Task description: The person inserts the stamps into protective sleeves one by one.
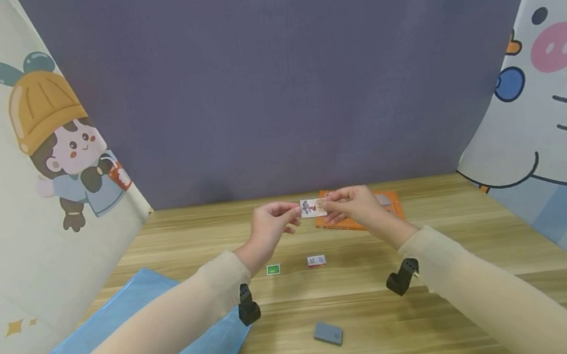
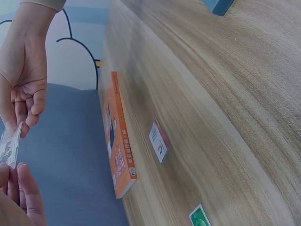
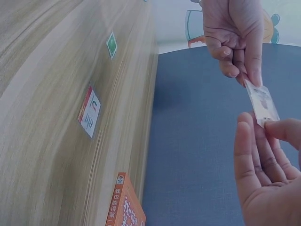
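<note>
Both hands hold up a small white picture card (image 1: 311,208) with a clear, shiny edge, above the far part of the table. My left hand (image 1: 270,224) pinches its left end between thumb and fingers. At the opposite end, the right hand (image 1: 354,207) pinches it the same way. The right wrist view shows the card (image 3: 262,102) tilted, one hand at either end. Below the hands, a small green stamp-like piece (image 1: 273,269) and a white card with a red edge (image 1: 316,260) lie apart on the wood.
An orange book (image 1: 390,206) lies behind the right hand near the back edge of the table (image 1: 454,274). Nearer the front is a small blue-grey block (image 1: 328,334). A blue mesh pouch (image 1: 140,299) lies partly under the left forearm. A dark cloth (image 1: 294,83) hangs behind.
</note>
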`<action>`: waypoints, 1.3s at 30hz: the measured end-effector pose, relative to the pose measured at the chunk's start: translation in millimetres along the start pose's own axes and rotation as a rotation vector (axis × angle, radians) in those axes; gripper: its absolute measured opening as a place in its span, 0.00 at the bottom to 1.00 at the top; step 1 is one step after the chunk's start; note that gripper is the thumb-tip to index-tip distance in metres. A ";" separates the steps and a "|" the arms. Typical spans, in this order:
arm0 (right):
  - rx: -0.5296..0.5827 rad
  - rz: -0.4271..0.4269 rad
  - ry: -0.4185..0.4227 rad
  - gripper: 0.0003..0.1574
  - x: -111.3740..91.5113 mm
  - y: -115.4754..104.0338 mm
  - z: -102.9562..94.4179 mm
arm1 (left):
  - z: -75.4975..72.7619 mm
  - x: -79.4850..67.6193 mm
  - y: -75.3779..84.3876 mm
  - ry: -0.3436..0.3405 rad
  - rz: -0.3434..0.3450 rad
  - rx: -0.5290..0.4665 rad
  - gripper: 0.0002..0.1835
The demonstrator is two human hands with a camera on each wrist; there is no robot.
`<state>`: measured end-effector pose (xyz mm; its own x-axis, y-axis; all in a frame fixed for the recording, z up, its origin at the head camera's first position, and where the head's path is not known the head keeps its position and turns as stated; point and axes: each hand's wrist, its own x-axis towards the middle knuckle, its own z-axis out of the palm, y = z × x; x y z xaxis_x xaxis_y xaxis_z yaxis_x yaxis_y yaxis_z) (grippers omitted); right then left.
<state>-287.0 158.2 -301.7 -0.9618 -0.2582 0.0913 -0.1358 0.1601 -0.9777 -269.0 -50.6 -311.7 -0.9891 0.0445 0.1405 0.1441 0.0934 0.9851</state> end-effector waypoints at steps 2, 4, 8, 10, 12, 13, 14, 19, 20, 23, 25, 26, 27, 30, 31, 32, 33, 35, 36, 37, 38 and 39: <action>-0.004 0.003 0.007 0.21 0.3 -0.4 0.8 | -0.2 0.4 -0.3 0.001 0.001 0.002 0.09; -0.008 0.007 0.011 0.20 0.4 -0.8 1.4 | -0.4 1.1 -0.9 0.002 -0.003 0.001 0.09; -0.031 0.021 0.018 0.19 -0.1 -2.6 2.6 | -0.7 1.8 -1.3 0.004 -0.007 0.001 0.09; -0.037 0.030 0.020 0.19 -0.3 -3.4 3.1 | -0.8 1.9 -1.5 0.004 -0.010 -0.001 0.09; -0.039 0.033 0.017 0.20 -0.2 -3.6 3.4 | -0.8 2.2 -1.6 0.004 -0.011 -0.001 0.09; -0.037 0.032 0.015 0.20 -0.1 -3.5 3.5 | -0.8 2.4 -1.6 0.004 -0.012 0.000 0.09; -0.034 0.033 0.015 0.20 0.1 -3.3 3.7 | -0.8 2.4 -1.5 0.004 -0.012 -0.001 0.09; -0.014 0.028 0.005 0.20 1.1 -1.6 3.9 | -1.2 2.1 -0.8 0.004 -0.012 0.000 0.09; -0.009 0.029 0.003 0.20 1.4 -1.3 3.9 | -1.3 1.9 -0.6 0.004 -0.012 0.000 0.09; 0.002 0.035 0.001 0.20 1.8 -0.6 4.3 | -1.2 1.3 -0.4 0.003 -0.013 -0.004 0.09; 0.003 0.040 0.003 0.20 2.0 -0.4 4.4 | -1.0 0.7 -0.1 0.005 -0.014 -0.007 0.09; 0.003 0.043 0.004 0.20 2.0 -0.5 4.5 | -0.8 0.8 0.0 0.005 -0.015 -0.009 0.09; -0.001 0.046 0.005 0.21 1.9 -0.5 4.5 | -0.6 0.8 0.0 0.005 -0.016 -0.009 0.09; -0.016 0.047 0.004 0.21 1.4 -0.4 4.2 | -0.1 0.8 -0.1 0.010 -0.019 -0.008 0.09; -0.017 0.048 0.004 0.21 1.1 -0.4 4.2 | 0.0 0.7 0.0 0.012 -0.020 -0.006 0.09; -0.021 0.045 0.001 0.21 0.6 -0.5 4.0 | 0.2 0.9 -0.4 0.014 -0.019 -0.003 0.09; -0.024 0.044 -0.002 0.20 0.0 -0.7 3.8 | 0.3 0.9 -0.5 0.018 -0.020 0.000 0.09; -0.021 0.041 -0.006 0.19 -1.2 -1.0 3.4 | 0.4 0.9 -0.8 0.024 -0.024 0.001 0.09; -0.020 0.038 -0.009 0.19 -1.8 -1.1 3.1 | 0.5 1.0 -0.9 0.027 -0.025 0.002 0.09; -0.020 0.035 -0.011 0.19 -2.3 -1.3 2.9 | 0.5 1.2 -1.1 0.030 -0.028 0.002 0.09; -0.019 0.030 -0.012 0.19 -2.7 -1.6 2.7 | 0.7 1.4 -1.4 0.032 -0.029 0.000 0.09; -0.016 0.026 -0.009 0.19 -3.1 -1.9 2.7 | 0.8 1.6 -1.4 0.036 -0.034 -0.004 0.08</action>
<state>-283.1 156.2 -300.6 -0.9628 -0.2627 0.0640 -0.1146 0.1818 -0.9766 -270.7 -49.9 -313.0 -0.9939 0.0059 0.1101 0.1102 0.0901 0.9898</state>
